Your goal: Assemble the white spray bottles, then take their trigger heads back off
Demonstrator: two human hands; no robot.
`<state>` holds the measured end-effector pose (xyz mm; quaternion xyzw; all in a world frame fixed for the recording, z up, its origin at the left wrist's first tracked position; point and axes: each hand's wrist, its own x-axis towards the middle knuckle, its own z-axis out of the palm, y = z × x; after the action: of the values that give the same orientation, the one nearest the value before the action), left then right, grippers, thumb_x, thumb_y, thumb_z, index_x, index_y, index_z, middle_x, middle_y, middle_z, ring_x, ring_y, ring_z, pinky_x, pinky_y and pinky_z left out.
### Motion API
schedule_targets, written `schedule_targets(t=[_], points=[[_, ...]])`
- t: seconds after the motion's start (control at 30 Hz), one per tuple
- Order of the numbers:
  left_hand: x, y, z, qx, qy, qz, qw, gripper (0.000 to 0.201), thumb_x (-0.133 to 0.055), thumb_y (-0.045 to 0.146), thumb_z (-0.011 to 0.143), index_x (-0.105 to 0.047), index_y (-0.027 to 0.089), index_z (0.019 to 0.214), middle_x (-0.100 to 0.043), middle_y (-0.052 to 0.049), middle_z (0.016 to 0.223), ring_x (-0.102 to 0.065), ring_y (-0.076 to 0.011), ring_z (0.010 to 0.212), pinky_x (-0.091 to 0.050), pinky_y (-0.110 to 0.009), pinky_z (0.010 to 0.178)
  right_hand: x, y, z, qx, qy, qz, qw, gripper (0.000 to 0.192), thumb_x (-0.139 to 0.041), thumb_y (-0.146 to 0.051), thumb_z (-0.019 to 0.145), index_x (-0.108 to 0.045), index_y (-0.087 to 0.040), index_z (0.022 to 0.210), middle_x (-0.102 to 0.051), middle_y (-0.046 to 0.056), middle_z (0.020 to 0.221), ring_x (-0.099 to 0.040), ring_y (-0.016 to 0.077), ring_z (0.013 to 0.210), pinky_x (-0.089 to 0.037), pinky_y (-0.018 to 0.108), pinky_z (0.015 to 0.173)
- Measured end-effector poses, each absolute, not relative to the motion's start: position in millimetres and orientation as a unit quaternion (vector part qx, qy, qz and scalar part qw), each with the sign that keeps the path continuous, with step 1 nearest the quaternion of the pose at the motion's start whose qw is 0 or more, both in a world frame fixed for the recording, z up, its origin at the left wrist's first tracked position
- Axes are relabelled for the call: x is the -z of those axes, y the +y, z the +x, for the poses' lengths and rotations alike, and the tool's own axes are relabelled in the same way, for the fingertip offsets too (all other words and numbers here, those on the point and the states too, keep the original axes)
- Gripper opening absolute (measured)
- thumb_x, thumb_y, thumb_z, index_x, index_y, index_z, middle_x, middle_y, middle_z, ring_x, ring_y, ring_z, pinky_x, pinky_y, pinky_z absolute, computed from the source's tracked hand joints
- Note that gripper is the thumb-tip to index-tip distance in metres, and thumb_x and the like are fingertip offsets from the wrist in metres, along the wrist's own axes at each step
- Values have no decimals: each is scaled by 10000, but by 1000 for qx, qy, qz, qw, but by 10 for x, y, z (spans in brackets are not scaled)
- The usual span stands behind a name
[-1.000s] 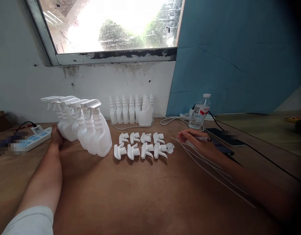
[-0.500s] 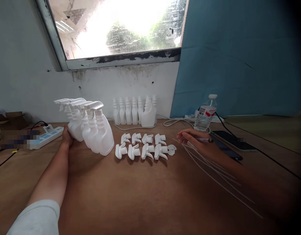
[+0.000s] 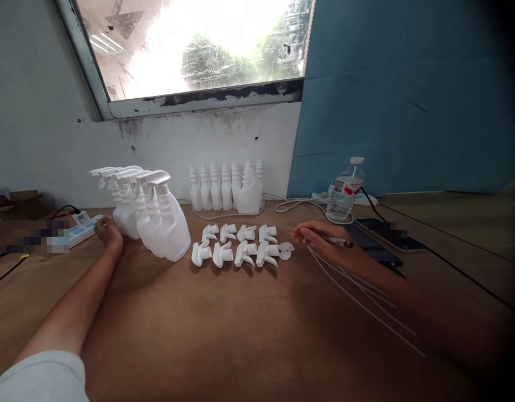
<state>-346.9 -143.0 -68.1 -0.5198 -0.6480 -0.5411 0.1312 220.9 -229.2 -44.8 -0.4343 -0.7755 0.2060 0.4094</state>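
The left hand (image 3: 107, 231) is resting loosely curled, gripping nothing, just beside the row of capped white spray bottles (image 3: 150, 212) to its right; their fill cannot be told. The right hand (image 3: 324, 245) is pinching a pen (image 3: 337, 241) over thin white dip tubes (image 3: 357, 290), with loose trigger heads (image 3: 236, 248) lying to its left.

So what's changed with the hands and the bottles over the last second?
The left hand has come off the back of the spray bottle row and now sits just left of it, seemingly not pressing. The right hand stays on the thin white tubes, holding a pen. The loose trigger heads and capless bottles are unchanged.
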Motion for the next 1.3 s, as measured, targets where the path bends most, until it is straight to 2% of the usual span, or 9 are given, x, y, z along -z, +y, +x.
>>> schedule_targets(t=[0.07,0.13,0.23,0.37,0.47,0.67,0.87,1.2,1.3], points=[[729,-1549,-3419,586,-662,-438,163,185,-374,245,958,-488,107,1005,-477,-28,882,-484,-150,797,-448,-319,736,417,-2342,2243,-196,-766,-445,421,403,-471,-535,916,-666,-184,944,-688,85,878,-641,191,807,-518,294,714],[769,-1689,-3343,608,-658,-405,184,110,-378,218,913,-439,131,944,-398,-3,831,-414,-141,751,-413,-299,716,389,-2371,2267,-193,-755,-457,429,412,-478,-551,904,-666,-184,920,-687,93,888,-640,197,810,-522,301,718],[737,-1919,-3131,599,-630,-452,200,165,-497,310,858,-466,157,912,-432,-16,875,-438,-150,776,-422,-301,752,376,-2383,2285,-203,-747,-468,425,413,-479,-553,901,-665,-184,907,-686,100,918,-644,204,832,-524,306,729],[549,-2187,-2696,500,-572,-574,305,264,-559,422,845,-594,169,914,-491,-78,996,-494,-243,1015,-375,-402,946,406,-2393,2282,-193,-758,-464,416,433,-471,-564,901,-665,-177,908,-689,101,903,-652,209,826,-523,309,730],[461,-2300,-2414,425,-567,-604,364,356,-575,496,846,-648,179,990,-489,-103,1035,-493,-268,1014,-365,-422,940,431,-2403,2269,-197,-755,-471,412,432,-481,-567,896,-667,-177,916,-696,97,916,-666,209,837,-529,299,731],[533,-2293,-2230,361,-594,-624,356,508,-590,571,823,-634,188,1154,-474,-129,1107,-477,-288,1011,-355,-417,928,475,-2377,2260,-207,-760,-462,408,413,-478,-547,905,-664,-179,920,-694,85,891,-655,193,834,-519,288,743],[591,-2283,-2190,333,-606,-644,328,617,-658,649,718,-632,160,1094,-466,-158,1136,-466,-349,1095,-359,-449,933,492,-2396,2244,-207,-762,-456,410,369,-477,-505,921,-663,-187,924,-692,78,896,-658,195,842,-517,293,751],[620,-2377,-2109,381,-585,-638,323,390,-672,474,743,-591,192,1000,-508,-117,1089,-537,-309,1028,-408,-438,905,473,-2418,2252,-226,-752,-453,423,382,-487,-538,913,-653,-194,927,-689,93,906,-655,220,847,-519,334,757],[568,-2454,-2071,414,-547,-643,341,369,-683,417,720,-570,205,1000,-524,-107,1088,-555,-298,1027,-425,-433,905,478,-2419,2245,-257,-722,-443,465,378,-488,-546,912,-618,-212,1028,-685,90,977,-678,203,762,-538,335,702]])
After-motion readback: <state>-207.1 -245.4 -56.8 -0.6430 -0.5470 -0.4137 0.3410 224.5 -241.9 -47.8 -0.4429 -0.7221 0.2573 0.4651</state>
